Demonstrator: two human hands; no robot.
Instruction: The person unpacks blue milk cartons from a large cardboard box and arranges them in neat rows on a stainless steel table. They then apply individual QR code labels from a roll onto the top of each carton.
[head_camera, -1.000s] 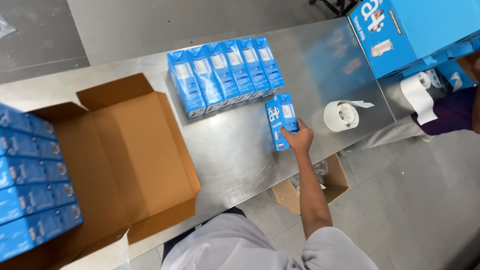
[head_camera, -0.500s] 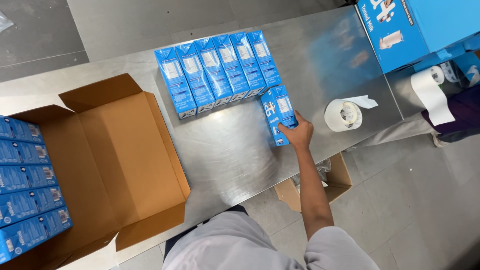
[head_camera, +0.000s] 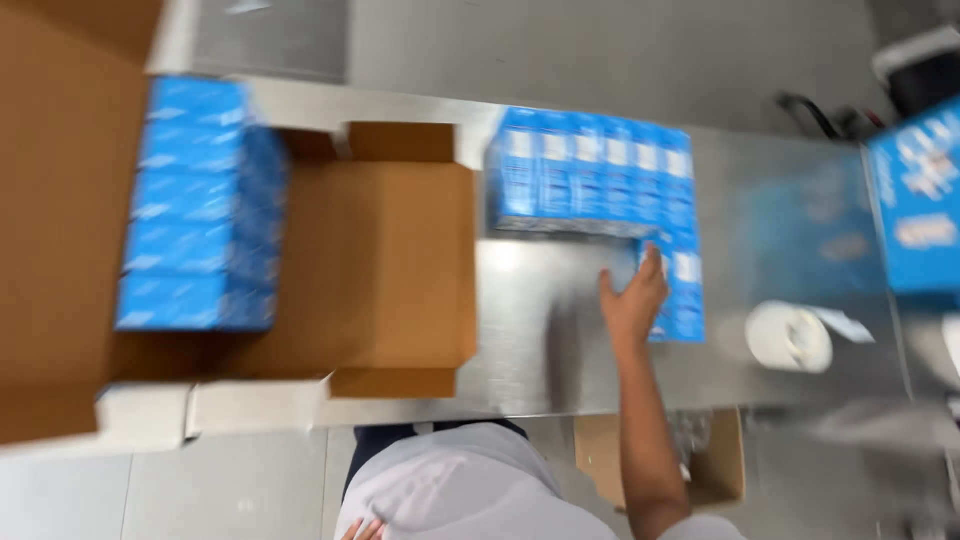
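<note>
The view is blurred. My right hand (head_camera: 634, 302) reaches over the steel table (head_camera: 540, 340) and grips the left side of a pair of small blue cartons (head_camera: 684, 292). That pair touches the right end of a row of several like blue cartons (head_camera: 590, 176) lying side by side. An open, empty cardboard box (head_camera: 392, 262) lies to the left of the hand. Only a few fingertips of my left hand (head_camera: 352, 528) show at the bottom edge, against my light shirt.
A big cardboard box (head_camera: 60, 200) at the left holds stacked blue cartons (head_camera: 198, 204). A white tape roll (head_camera: 790, 336) sits to the right of my hand, and a large blue carton (head_camera: 918, 204) beyond it. A small cardboard box (head_camera: 600, 450) stands on the floor under the table.
My right hand has slid the pair of cartons up against the right end of the row. My head has swung left, bringing the cardboard boxes toward the middle of the view.
</note>
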